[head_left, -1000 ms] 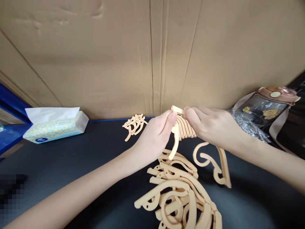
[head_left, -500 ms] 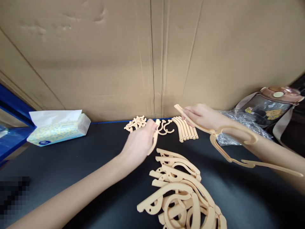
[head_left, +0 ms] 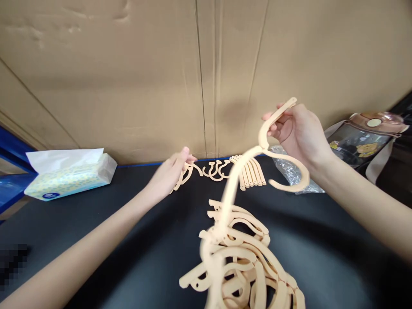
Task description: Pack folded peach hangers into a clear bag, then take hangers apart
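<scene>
My right hand (head_left: 301, 133) is raised above the back right of the table. Its fingers close around one end of a beige plastic folding hanger (head_left: 236, 176), whose hook (head_left: 298, 171) curves out to the right. The hanger's lower part is blurred and hangs in front of the hanger pile. At the back, my left hand (head_left: 165, 174) is over a small heap of beige curved pieces (head_left: 182, 180), thumb and fingertips apart. The hand covers part of that heap. Just right of it lie several loose hooks (head_left: 218, 169), then a row of straight hanger arms (head_left: 252, 174).
Folded beige hangers (head_left: 254, 253) are piled at the front centre of the black table (head_left: 135, 240). A tissue pack (head_left: 71, 176) stands at the left. Clear plastic wrap (head_left: 285, 165) and a strapped water bottle (head_left: 363, 139) are at the right. A cardboard wall (head_left: 144, 86) closes the back.
My left hand has let go of a curved hook piece beside the other hooks and moved left to the heap. My right hand has lifted and turned the hanger, which now hangs toward me.
</scene>
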A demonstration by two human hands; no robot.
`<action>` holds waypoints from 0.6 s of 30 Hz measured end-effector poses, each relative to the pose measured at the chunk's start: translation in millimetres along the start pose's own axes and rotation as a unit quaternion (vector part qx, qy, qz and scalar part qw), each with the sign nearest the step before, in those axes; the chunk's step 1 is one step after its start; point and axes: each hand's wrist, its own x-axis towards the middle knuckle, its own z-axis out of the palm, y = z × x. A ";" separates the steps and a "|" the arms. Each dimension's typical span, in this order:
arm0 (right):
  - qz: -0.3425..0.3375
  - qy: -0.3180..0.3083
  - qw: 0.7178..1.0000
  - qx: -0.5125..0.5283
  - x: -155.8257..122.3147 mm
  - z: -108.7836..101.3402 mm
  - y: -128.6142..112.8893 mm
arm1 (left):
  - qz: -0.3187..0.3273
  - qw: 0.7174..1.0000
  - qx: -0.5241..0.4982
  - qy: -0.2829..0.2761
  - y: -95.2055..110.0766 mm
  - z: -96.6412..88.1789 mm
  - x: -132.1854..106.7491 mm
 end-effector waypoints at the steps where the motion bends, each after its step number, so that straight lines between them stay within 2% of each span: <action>1: -0.017 -0.003 1.000 -0.003 0.5 -1.6 2.5 | 0.007 0.990 -0.118 -0.073 7.6 5.1 -4.7; 2: -0.028 -0.005 1.000 -0.009 0.7 -3.3 5.6 | 0.010 0.965 -0.225 -0.135 14.7 9.7 -8.9; 3: -0.033 -0.009 0.999 -0.017 0.4 -5.0 9.2 | 0.012 0.935 -0.311 -0.173 21.1 13.5 -12.2; 4: -0.030 -0.019 0.999 -0.031 -0.2 -6.6 13.3 | 0.014 0.909 -0.373 -0.187 26.6 16.5 -14.7; 5: -0.019 -0.032 0.998 -0.056 -1.1 -7.9 17.6 | 0.015 0.892 -0.414 -0.178 31.2 18.7 -16.2; 7: 0.007 -0.073 0.989 -0.130 -4.3 -9.6 26.7 | 0.015 0.879 -0.454 -0.143 37.8 20.8 -16.8; 10: 0.008 -0.166 0.950 -0.264 -11.8 -9.6 37.6 | 0.009 0.866 -0.488 -0.111 42.2 20.7 -14.8; 12: -0.033 -0.212 0.914 -0.346 -18.6 -7.9 40.6 | -0.021 0.853 -0.509 -0.112 42.9 20.2 -14.4; 14: -0.098 -0.225 0.868 -0.432 -26.1 -5.1 40.5 | -0.066 0.842 -0.522 -0.123 42.9 19.8 -15.4; 16: -0.170 -0.214 0.803 -0.529 -33.5 -1.7 39.0 | -0.100 0.827 -0.534 -0.146 43.5 19.0 -17.4; 18: -0.238 -0.192 0.726 -0.617 -39.5 1.8 38.0 | -0.111 0.810 -0.545 -0.187 45.3 17.4 -19.2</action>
